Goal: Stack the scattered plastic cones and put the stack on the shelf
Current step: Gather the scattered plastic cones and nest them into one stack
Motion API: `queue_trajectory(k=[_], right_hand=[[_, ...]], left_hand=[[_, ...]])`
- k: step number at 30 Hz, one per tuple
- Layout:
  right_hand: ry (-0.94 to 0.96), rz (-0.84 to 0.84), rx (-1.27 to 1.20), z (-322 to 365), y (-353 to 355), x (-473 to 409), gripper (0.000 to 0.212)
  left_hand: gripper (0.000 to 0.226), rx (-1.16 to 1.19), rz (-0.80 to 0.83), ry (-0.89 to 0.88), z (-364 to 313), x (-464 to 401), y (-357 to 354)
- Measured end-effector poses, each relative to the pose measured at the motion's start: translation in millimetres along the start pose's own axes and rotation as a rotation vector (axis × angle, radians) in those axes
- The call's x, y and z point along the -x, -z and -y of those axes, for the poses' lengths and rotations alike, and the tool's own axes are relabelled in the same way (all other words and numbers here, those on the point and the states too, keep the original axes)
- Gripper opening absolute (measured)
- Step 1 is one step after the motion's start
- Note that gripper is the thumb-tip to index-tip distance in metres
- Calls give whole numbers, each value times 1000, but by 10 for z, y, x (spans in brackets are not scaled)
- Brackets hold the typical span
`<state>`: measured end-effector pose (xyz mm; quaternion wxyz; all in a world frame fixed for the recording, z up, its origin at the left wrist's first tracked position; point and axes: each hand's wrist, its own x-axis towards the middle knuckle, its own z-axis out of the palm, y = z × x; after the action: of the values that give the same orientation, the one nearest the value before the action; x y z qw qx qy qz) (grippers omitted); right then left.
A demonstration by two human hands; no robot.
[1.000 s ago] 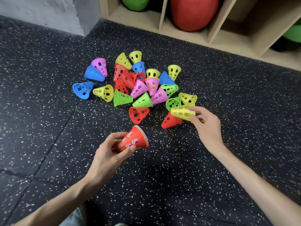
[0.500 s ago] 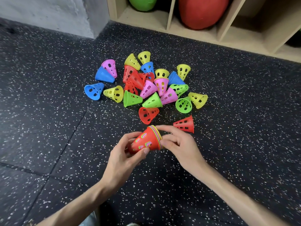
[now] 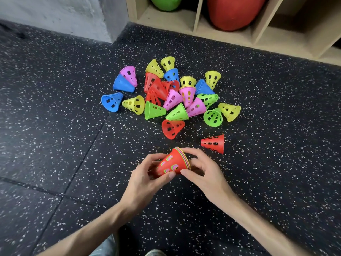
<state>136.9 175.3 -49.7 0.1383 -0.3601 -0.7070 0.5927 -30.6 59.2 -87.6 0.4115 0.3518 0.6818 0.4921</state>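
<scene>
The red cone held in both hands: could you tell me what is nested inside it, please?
Through the holes of the red cone, green, pink and yellow show, and coloured rims stack at its wide end. How many cones are inside cannot be seen.

Two bare forearms, no sleeves, watch or rings. Left hand (image 3: 143, 179) and right hand (image 3: 204, 171): short trimmed nails. At 6 o'clock, blue denim knee (image 3: 105, 246) and a grey shoe toe (image 3: 155, 253).

Both bare forearms reached in from below and converged. The left hand (image 3: 145, 179) curled with palm turned up, thumb extended toward the right. The right hand (image 3: 204, 172) faced it, fingers (image 3: 191, 151) arched above and thumb below, nearly touching the left thumb.
</scene>
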Motion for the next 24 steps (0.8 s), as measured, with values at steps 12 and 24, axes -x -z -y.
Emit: queue_trajectory(k=[12,24], right_hand=[[12,-158,-33,10,40,-122,45],[-80,-188,-67,-142,11,-109,42]], left_hand=[[29,-503,190,-153,-463,-884,748],[57,-593,-209,111,34,-1791,1388]])
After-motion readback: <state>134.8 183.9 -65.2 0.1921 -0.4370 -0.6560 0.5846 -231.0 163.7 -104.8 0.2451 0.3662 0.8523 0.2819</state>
